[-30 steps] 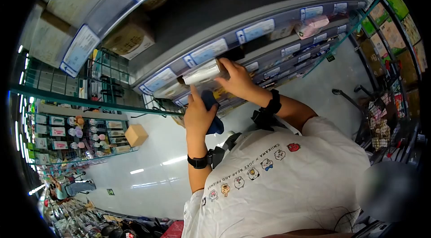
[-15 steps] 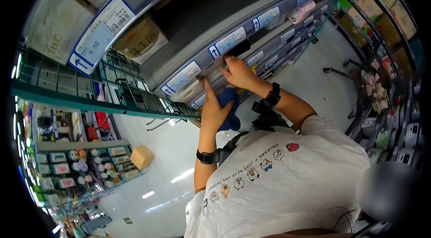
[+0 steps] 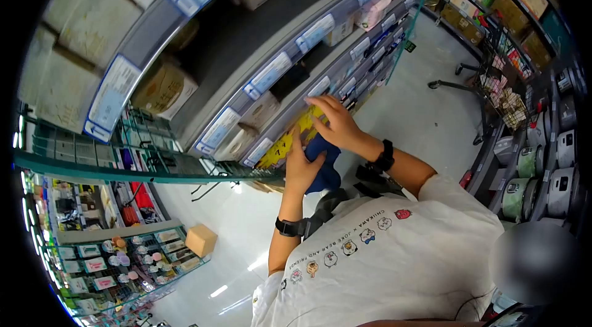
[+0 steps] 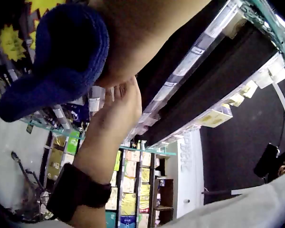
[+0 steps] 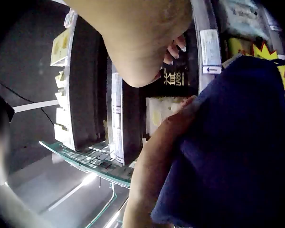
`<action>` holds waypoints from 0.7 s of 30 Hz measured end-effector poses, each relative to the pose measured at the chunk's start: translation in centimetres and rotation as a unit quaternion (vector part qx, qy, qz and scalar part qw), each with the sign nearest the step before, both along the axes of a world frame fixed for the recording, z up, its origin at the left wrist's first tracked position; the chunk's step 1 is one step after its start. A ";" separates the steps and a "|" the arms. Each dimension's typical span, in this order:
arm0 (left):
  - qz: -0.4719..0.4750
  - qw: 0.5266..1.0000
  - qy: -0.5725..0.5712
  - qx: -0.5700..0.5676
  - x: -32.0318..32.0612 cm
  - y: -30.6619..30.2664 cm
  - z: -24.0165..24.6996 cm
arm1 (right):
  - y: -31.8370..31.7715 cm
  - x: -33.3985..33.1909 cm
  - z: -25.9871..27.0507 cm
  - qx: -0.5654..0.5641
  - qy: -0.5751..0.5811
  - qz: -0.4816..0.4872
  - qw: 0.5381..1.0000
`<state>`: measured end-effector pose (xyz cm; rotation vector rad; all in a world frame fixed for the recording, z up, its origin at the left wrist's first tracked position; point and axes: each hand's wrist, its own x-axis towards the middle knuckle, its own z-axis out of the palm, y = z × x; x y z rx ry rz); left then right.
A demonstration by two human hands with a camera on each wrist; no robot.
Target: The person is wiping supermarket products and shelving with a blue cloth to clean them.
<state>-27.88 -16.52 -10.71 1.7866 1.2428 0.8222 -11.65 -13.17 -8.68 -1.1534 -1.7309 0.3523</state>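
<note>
My left hand (image 3: 299, 169) holds a dark blue fleecy cloth (image 3: 331, 169), its forefinger extended toward the shelf front. The cloth (image 4: 52, 92) bulges out beside that hand in the left wrist view. My right hand (image 3: 344, 129) is held with fingers apart and slightly bent, just in front of the shelf edge, with nothing in its grasp. Behind the hands, pale soft packs (image 3: 259, 112) sit on the shelf beside a black pack (image 3: 290, 82). In the right wrist view, the right fingertips overlap the black pack (image 5: 183, 78), and the left forefinger overlaps a pale pack (image 5: 156, 114).
Price labels (image 3: 269, 74) line the shelf edges, with yellow star-shaped signs (image 3: 280, 147) lower down. A tan box (image 3: 161, 89) sits on the shelf above. A green wire divider (image 3: 117, 173) ends the shelf at left. A cardboard box (image 3: 201, 240) and a cart (image 3: 505, 92) are farther off.
A pale pack that both hands held at the shelf front is now back on the shelf. The right hand has let go and drawn back; the left still has the cloth.
</note>
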 end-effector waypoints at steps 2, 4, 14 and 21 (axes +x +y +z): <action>0.003 1.000 0.011 0.022 1.9 0.6 -2.6 | -2.2 2.8 -1.2 0.010 -0.018 -0.043 0.999; 0.014 1.000 -0.005 -0.026 5.6 0.3 -2.3 | -5.1 6.1 -2.1 -0.065 0.013 -0.056 0.996; -0.171 0.981 -0.048 0.080 31.4 -5.5 -5.6 | -17.2 28.3 -6.5 -0.200 0.106 -0.199 0.953; -0.303 0.943 -0.139 -0.003 45.5 -10.5 -6.6 | -26.1 38.1 -5.1 -0.224 0.268 -0.345 0.871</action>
